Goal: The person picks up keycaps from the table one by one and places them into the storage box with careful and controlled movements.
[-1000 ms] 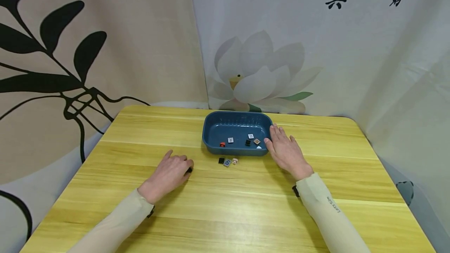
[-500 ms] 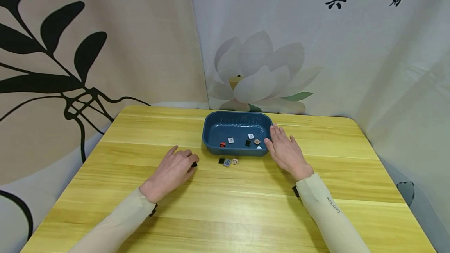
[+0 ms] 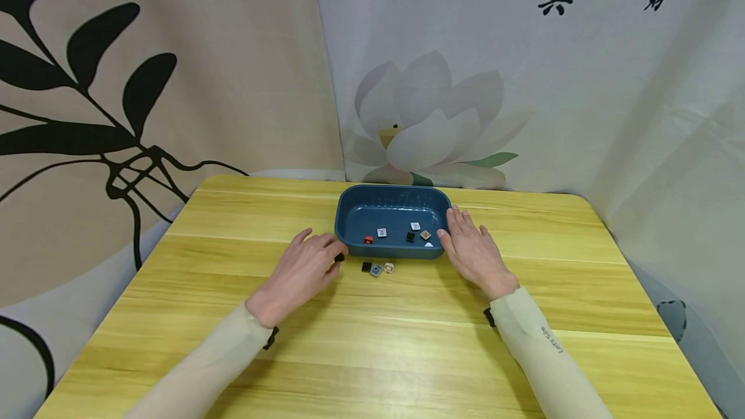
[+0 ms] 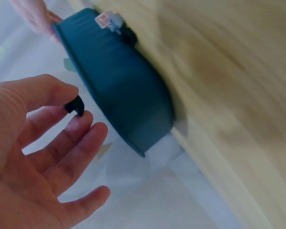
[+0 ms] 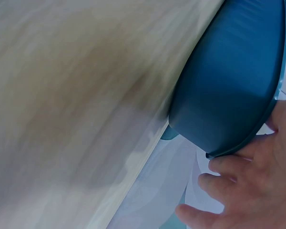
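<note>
My left hand (image 3: 299, 270) pinches a small black keycap (image 4: 75, 105) between thumb and fingertips, with the other fingers spread. It is at the front left corner of the dark blue tray (image 3: 349, 249), close by the rim. My right hand (image 3: 474, 251) rests along the tray's right end, fingers stretched out and touching the rim. In front of the tray lie a black keycap (image 3: 366, 267), a blue keycap (image 3: 376, 269) and a pale pink keycap (image 3: 388, 268). Inside the tray are several more, among them a red keycap (image 3: 368, 239) and a white keycap (image 3: 381, 233).
The tray stands toward the back of a wooden table (image 3: 431, 354). A printed curtain (image 3: 279, 83) hangs right behind the table's back edge. Dark bands (image 3: 271, 339) are worn on both wrists.
My left hand has moved right and away from me, carrying the black keycap up to the tray's front left corner. The right hand and the tray have stayed put.
</note>
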`<control>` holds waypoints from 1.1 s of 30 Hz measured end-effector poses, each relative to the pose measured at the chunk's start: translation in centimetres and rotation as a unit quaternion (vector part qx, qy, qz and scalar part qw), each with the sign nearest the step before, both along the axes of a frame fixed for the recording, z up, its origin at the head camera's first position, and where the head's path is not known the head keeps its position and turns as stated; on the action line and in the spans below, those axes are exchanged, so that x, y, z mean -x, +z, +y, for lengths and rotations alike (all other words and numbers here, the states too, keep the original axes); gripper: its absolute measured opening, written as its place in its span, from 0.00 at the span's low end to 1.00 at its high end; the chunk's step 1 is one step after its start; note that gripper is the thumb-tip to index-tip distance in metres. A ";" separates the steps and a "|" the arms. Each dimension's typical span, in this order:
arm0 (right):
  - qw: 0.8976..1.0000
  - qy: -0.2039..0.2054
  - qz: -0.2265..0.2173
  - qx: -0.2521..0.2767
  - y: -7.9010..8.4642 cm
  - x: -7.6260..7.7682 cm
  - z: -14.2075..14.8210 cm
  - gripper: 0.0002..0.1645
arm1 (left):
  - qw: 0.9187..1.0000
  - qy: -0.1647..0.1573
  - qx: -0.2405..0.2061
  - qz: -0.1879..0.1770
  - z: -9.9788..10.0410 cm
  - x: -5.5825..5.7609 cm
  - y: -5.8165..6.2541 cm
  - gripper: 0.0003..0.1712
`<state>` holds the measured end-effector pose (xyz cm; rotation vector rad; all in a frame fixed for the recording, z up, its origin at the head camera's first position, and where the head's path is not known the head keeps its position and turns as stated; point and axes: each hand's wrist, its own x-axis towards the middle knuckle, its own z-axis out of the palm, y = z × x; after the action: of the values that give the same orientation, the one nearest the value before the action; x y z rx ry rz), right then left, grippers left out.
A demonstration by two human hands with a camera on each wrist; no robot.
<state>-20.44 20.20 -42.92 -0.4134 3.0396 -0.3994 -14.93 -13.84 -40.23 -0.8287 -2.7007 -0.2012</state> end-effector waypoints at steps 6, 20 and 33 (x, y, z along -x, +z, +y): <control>1.000 -0.001 0.001 0.002 0.0 0.0 0.0 0.42 | 1.000 -0.007 -0.007 0.005 1.0 0.6 0.8 0.09; 1.000 -0.002 0.000 0.000 -0.1 0.1 0.0 0.42 | 0.999 -0.018 -0.027 -0.008 3.3 2.7 1.7 0.11; 1.000 0.001 0.005 0.001 -0.2 0.1 0.1 0.42 | 0.999 0.001 0.017 -0.042 5.2 7.4 1.1 0.11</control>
<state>-20.57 20.33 -43.10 -0.4208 3.0474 -0.4015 -22.32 -8.60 -39.17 -0.8452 -2.7898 -0.1928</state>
